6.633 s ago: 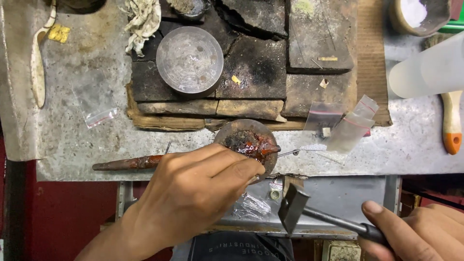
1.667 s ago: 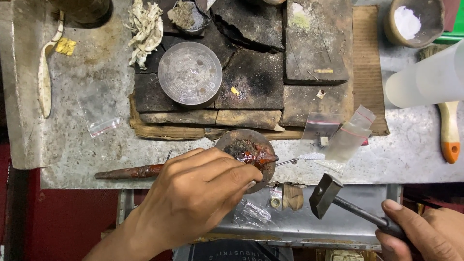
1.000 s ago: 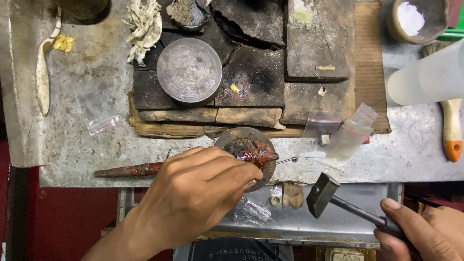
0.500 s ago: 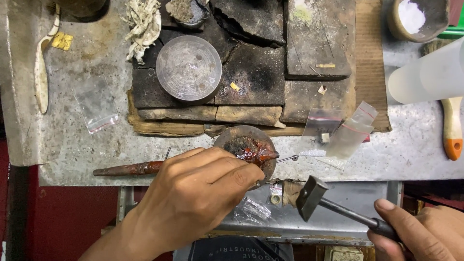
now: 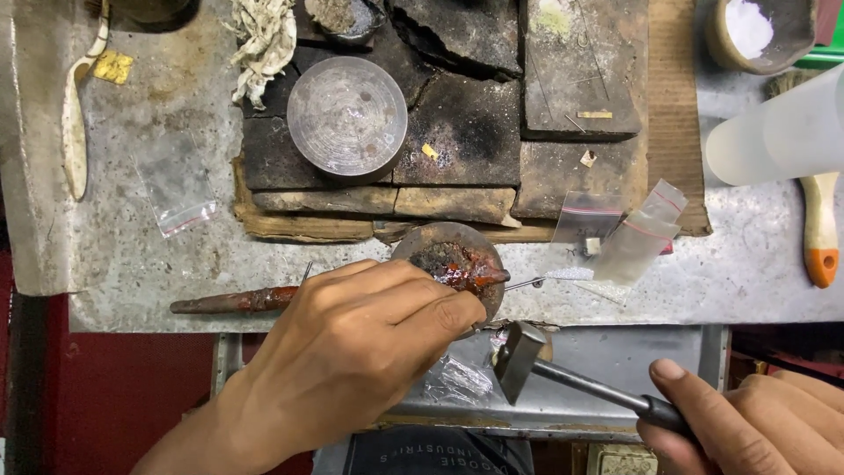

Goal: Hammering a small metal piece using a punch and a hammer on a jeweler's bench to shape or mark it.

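Occlusion first: our left hand (image 5: 352,352) covers the near half of the round pitch block (image 5: 453,268), so we can't see how the fingers meet its underside. Fingers are curled close around its lower edge and thumb side, gripping it. The small workpiece bedded in the red-brown pitch on top is too small to make out.

Right hand (image 5: 756,422) is cut off by the bottom-right corner; only thumb and a few knuckles show. It's wrapped shut around the dark handle of a small hammer (image 5: 563,374), grip end hidden inside the fist.

Hammer axis runs from lower right up to the left. Head (image 5: 517,359) points up-left toward the pitch block, sitting just below and right of it, close but apart. Head hangs over the open metal drawer (image 5: 633,361), beside a crumpled clear plastic bag (image 5: 457,380).

Pitch block sits at the near edge of the grey bench top (image 5: 132,264), just in front of the charred soldering bricks (image 5: 457,132). A long rust-red tool (image 5: 233,302) lies left-right along the bench edge, its right end hidden under our left hand, tapered end pointing left.

Round metal dish (image 5: 347,114) sits on the bricks. Small zip bags (image 5: 624,233) lie right of the block. Brush with an orange tip (image 5: 820,229) is half hidden under a white cylinder (image 5: 778,127) at far right
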